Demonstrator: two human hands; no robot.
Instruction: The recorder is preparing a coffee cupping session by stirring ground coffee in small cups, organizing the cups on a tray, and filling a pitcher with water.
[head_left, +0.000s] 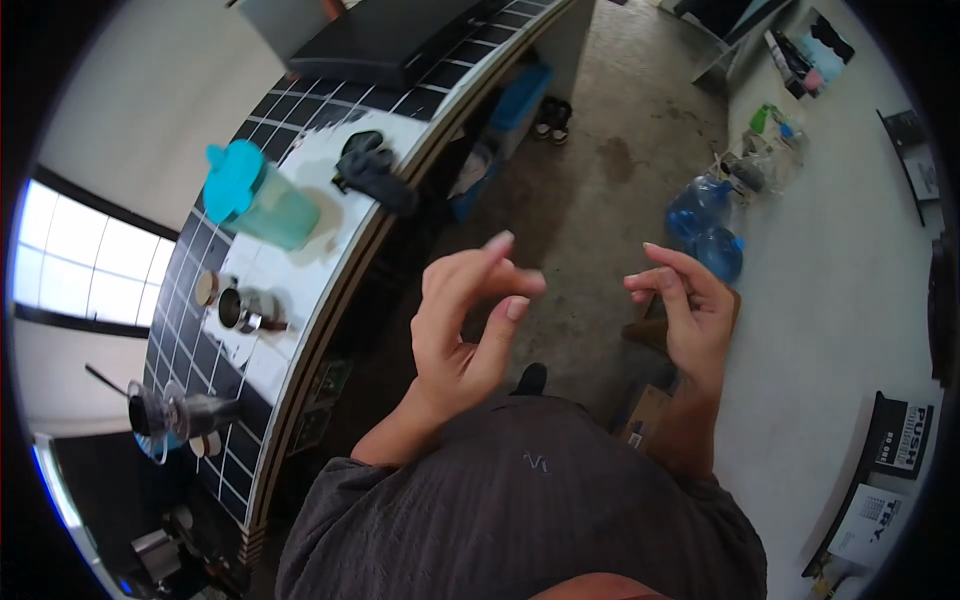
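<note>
My left hand (469, 326) is raised in front of my chest, its fingers bent and apart with nothing between them. Facing it, my right hand (690, 307) has loosely curled fingers and is also bare. Neither one touches anything. The tiled counter (330, 255) runs along my left side. On it, nearest the left hand, are a small metal pot (244, 309) with a dark handle and a clear pitcher (281, 214) under a turquoise lid. A crumpled dark cloth item (379, 172) hangs partly over the counter's edge.
Beyond the pitcher lies a flat black appliance or cover (382, 41). Glass coffee ware (184, 412) stands toward the counter's near end. Blue water jugs (701, 206) line the right wall. A cardboard box (646, 412) is below my right arm; shoes (553, 118) sit on the floor.
</note>
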